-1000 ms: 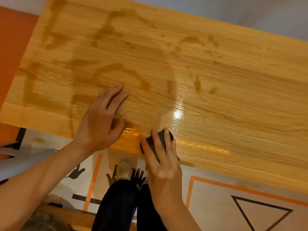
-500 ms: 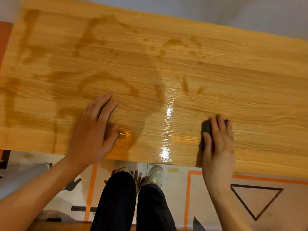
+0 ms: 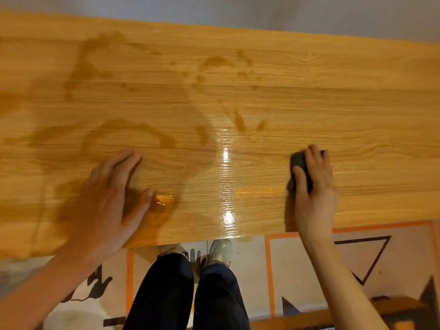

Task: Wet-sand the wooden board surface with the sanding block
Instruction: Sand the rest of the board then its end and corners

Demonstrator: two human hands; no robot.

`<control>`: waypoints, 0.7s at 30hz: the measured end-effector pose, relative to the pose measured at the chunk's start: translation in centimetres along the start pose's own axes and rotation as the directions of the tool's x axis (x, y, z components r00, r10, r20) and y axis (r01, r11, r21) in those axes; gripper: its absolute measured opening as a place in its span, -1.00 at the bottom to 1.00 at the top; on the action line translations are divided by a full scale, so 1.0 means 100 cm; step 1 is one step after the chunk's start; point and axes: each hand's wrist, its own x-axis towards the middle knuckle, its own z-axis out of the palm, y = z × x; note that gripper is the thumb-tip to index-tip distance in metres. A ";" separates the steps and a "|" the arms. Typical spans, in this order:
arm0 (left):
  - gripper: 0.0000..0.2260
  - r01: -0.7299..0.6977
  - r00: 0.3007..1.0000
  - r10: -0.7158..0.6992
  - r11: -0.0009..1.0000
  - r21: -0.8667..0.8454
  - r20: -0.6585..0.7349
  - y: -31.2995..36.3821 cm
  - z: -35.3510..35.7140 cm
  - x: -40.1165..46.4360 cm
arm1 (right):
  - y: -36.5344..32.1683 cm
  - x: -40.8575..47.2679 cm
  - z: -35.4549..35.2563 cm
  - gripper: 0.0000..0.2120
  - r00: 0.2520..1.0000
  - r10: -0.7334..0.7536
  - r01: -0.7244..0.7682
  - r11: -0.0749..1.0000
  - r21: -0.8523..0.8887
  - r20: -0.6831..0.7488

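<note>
Wooden board (image 3: 262, 96) fills the view, with dark wet patches toward 10 o'clock and a shiny wet band near the middle. At about 3 o'clock the right hand (image 3: 314, 186) curls its fingers over the dark sanding block (image 3: 298, 161) and presses it flat on the wood, probably to keep even pressure. At 8 o'clock the left hand (image 3: 107, 198) lies with fingers spread and flat, holding nothing, likely to steady the board.

right hand (image 3: 315, 186) and sanding block (image 3: 300, 166) slid rightward along board (image 3: 357, 103)
</note>
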 end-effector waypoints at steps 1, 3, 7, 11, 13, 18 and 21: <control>-0.40 0.001 1.000 -0.001 1.000 -0.006 -0.008 -0.002 -0.003 0.005 | -0.003 0.002 0.003 -0.61 0.997 0.056 -0.055 0.998 0.006 -0.050; -0.45 -0.010 0.999 0.009 1.000 -0.015 -0.037 -0.006 -0.010 0.018 | -0.028 -0.002 0.023 -0.62 0.997 0.033 -0.033 0.999 0.009 -0.068; -0.55 -0.050 0.991 0.048 0.999 -0.016 -0.123 -0.010 -0.015 0.057 | -0.099 -0.024 0.082 -0.65 0.972 -0.229 0.227 0.973 0.036 0.052; -0.60 -0.053 0.988 0.060 0.997 0.053 -0.145 -0.009 -0.008 0.096 | -0.104 -0.019 0.080 -0.66 0.891 -0.409 0.387 0.911 0.141 0.198; -0.61 -0.044 0.987 0.055 0.996 0.078 -0.153 -0.009 -0.004 0.101 | -0.074 -0.006 0.055 -0.66 0.935 -0.318 0.296 0.944 0.146 0.159; -0.59 -0.045 0.984 0.065 0.991 0.123 -0.163 -0.011 0.001 0.101 | -0.040 0.016 0.028 -0.70 0.996 -0.006 0.017 0.992 0.123 -0.088; -0.56 -0.049 0.984 0.068 0.992 0.118 -0.165 -0.012 -0.001 0.103 | -0.094 0.002 0.069 -0.72 0.984 -0.173 0.176 0.980 0.090 -0.039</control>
